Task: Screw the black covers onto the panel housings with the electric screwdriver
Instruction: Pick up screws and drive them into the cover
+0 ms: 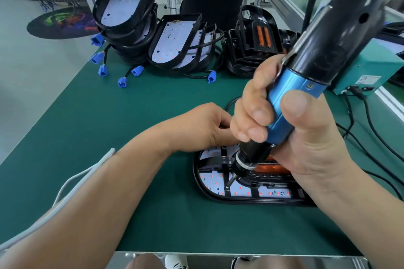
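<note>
The right hand [290,137] grips the screwdriver [306,85], its tip on a screw [227,186] in the black cover [218,160]. The left hand [196,126] curls at the housing [196,179] far edge; I cannot tell whether it holds anything

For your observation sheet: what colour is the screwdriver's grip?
The screwdriver grip is metallic blue, seen in the head view.

Right hand [306,137] grips the electric screwdriver [293,91] (thumb forward); left hand [201,126] curled alongside.
</note>
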